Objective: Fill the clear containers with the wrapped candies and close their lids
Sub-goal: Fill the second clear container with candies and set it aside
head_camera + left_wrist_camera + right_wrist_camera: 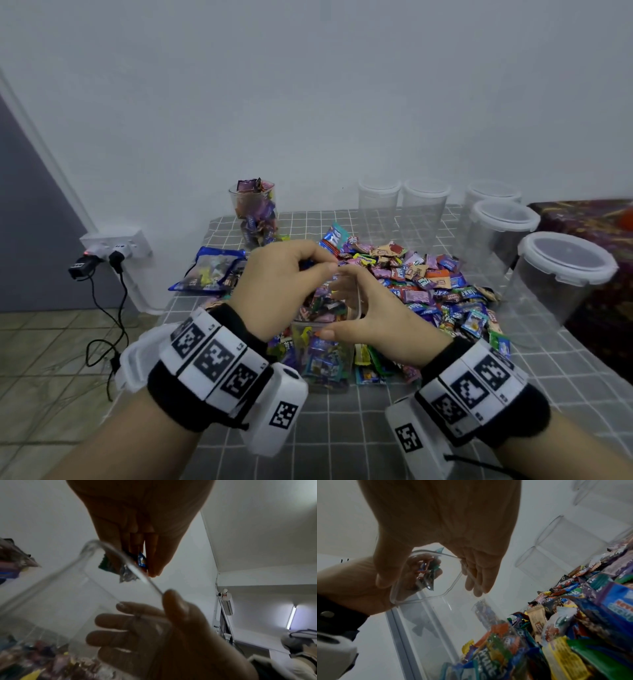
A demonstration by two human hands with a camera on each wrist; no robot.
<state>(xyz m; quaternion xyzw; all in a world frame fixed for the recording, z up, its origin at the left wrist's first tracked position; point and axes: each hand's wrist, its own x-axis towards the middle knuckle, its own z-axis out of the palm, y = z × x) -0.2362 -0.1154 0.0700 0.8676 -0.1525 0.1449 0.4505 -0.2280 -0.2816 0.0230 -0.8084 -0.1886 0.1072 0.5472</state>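
- Left hand [274,284] pinches wrapped candies [141,561] over open clear container [322,356], near table's front edge.
- Right hand [373,329] fingers curled round container rim.
- Loose candy pile [428,284] mid-table; lidded empty containers [561,274] along right edge.

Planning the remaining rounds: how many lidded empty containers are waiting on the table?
5, all at the table's far right: two side by side at the back, then three in a line coming forward. Others may sit outside the view.
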